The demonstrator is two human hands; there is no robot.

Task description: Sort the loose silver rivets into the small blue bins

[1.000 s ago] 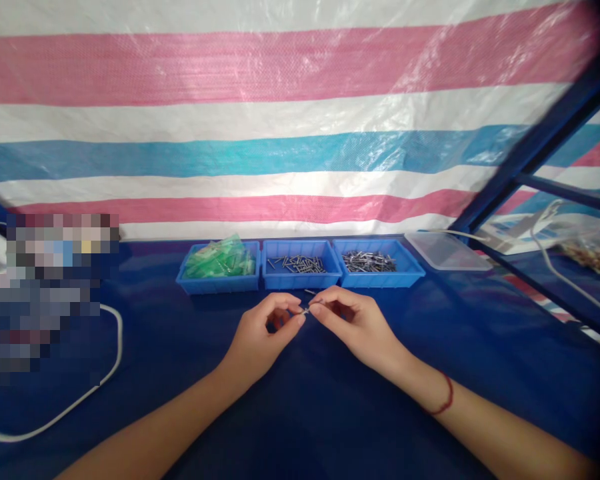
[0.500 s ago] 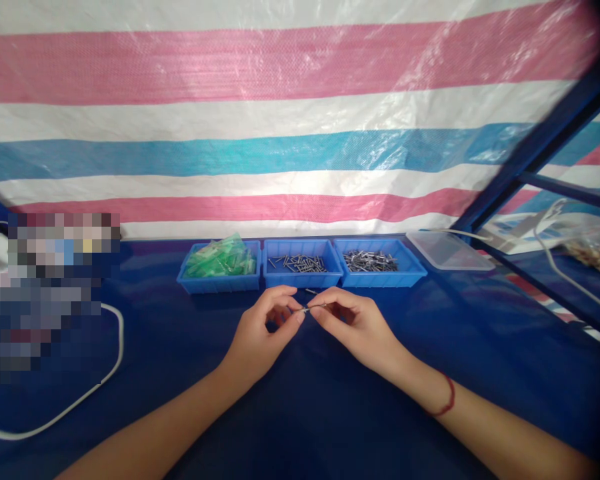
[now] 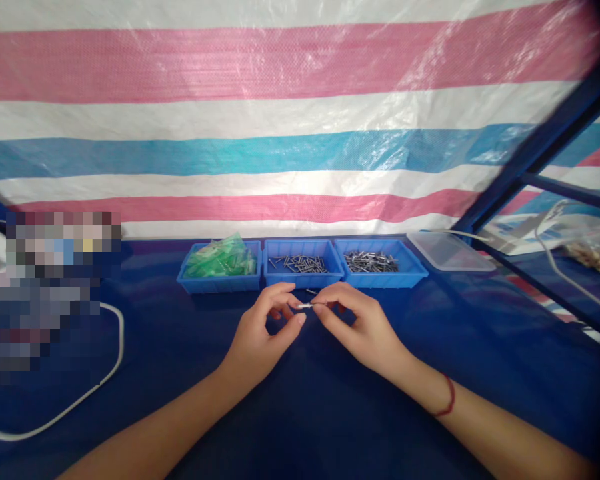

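Note:
Between my two hands is a small, thin metal piece [image 3: 305,305]. My right hand [image 3: 363,327] pinches its right end between thumb and forefinger. My left hand [image 3: 265,327] is curved beside its left end, thumb and forefinger apart, the forefinger near or touching the piece. Another small metal piece [image 3: 311,291] lies on the table behind my fingertips. Beyond my hands stand a blue bin [image 3: 220,285] with green plastic packets [image 3: 217,257], a middle blue bin [image 3: 303,275] with metal pins [image 3: 305,264], and a right blue bin [image 3: 410,273] with more metal pins [image 3: 370,261].
A clear plastic lid [image 3: 447,251] lies right of the bins on the blue table [image 3: 300,413]. A white cable [image 3: 121,347] curves across the left side. A blurred pile [image 3: 30,320] sits at the left edge. A striped sheet [image 3: 280,153] hangs behind.
My left thumb has come away from the forefinger and the metal piece, and more of the piece shows. My right hand keeps its pinch, having shifted slightly.

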